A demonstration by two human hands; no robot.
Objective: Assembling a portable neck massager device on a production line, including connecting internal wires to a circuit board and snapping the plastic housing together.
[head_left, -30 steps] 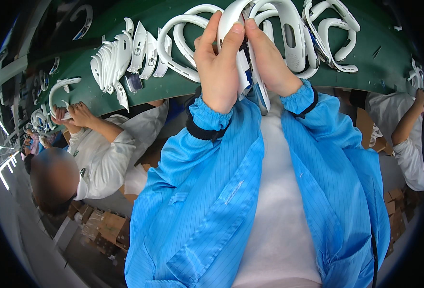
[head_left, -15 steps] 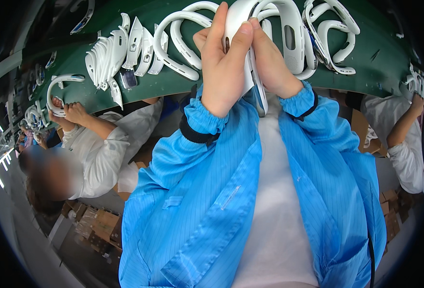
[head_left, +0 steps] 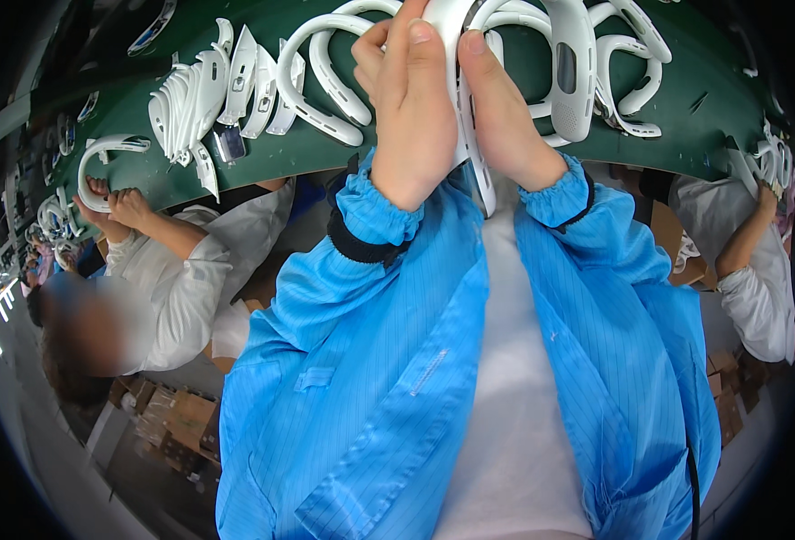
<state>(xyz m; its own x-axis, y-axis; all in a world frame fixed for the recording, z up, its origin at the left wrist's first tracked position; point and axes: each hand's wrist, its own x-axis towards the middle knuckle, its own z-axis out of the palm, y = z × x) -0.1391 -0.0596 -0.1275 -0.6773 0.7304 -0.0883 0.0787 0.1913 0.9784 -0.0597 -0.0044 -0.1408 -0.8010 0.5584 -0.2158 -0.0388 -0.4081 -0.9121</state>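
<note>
Between my two hands is a white curved plastic piece, seemingly a neck fan point(head_left: 484, 184), held near the top edge of the view. My left hand point(head_left: 415, 117) grips its left side, with the thumb pressed on the white surface. From the right, the palm and thumb of my right hand point(head_left: 504, 112) press against it. One narrow slotted end points down toward my chest. A broad white arm point(head_left: 579, 76) with a dark oval and a dotted grille hangs beside my right hand; it seems part of the same piece. The top is cut off.
On the green table point(head_left: 267, 160) several white curved shells point(head_left: 181, 108) lie stacked at the left. White slotted rings point(head_left: 325, 126) lie behind my hands, more point(head_left: 636, 99) at right. A co-worker's hands point(head_left: 127, 207) hold a white curved frame at left; another person's arm point(head_left: 747, 234) is at right.
My left thumb has slid left and up over the white piece, away from my right thumb. The broad arm with the grille has swung to the right.
</note>
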